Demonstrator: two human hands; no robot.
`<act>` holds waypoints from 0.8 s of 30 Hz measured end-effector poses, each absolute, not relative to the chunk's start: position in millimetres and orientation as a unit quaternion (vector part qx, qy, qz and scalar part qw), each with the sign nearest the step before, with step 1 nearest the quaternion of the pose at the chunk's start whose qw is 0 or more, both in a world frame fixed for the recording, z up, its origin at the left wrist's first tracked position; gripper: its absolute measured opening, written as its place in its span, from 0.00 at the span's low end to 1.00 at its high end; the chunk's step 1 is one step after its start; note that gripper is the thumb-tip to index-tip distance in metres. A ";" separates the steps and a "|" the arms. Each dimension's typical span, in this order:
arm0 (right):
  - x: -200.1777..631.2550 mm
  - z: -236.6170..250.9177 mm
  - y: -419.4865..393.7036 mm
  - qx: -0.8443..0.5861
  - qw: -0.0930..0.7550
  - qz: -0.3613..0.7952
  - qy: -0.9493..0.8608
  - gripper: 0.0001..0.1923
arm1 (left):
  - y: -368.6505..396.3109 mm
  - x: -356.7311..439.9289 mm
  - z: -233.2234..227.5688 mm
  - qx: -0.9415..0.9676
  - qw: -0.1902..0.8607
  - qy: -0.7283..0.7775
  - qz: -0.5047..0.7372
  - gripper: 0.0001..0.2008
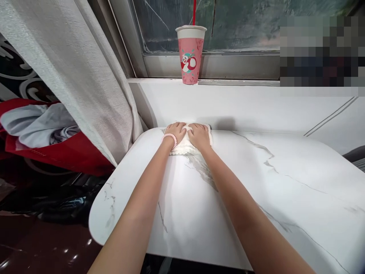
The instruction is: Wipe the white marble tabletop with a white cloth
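A grey curtain (76,72) is hanging well left of the white cloth (185,146), with red and grey fabric (42,133) bunched beside it. The left hand (176,131), wearing a pink coil band (170,138) on the wrist, is pressing flat, fingers spread, on the cloth's left part. The cloth is lying at the far edge of the white marble counter (256,198), against the wall. The right hand (199,135) is pressing flat on the cloth's right part, touching the left hand. Neither hand is gripping it. A pink paper cup (190,53) with a red straw (194,11) is standing on the windowsill (242,82) above the cloth.
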State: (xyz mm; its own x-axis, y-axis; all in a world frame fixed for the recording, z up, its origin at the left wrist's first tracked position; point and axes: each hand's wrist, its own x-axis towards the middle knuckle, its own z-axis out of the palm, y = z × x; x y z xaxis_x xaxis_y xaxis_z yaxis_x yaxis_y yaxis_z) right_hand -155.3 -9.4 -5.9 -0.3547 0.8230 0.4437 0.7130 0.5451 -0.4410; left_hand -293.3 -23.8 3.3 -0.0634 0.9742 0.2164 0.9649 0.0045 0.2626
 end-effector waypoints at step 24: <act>-80.4 -7.6 -152.0 -0.470 0.264 0.023 -0.842 0.19 | -167.3 -222.5 3.0 0.724 -0.010 0.678 0.124 0.22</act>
State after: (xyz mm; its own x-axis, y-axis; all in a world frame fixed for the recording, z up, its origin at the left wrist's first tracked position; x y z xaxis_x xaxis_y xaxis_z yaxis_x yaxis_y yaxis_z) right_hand -80.4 -152.0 -7.6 -0.4181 0.8037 0.4235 0.7795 0.5568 -0.2871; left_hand -222.5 -167.3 3.0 0.0489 0.9799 0.1934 0.9850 -0.0794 0.1531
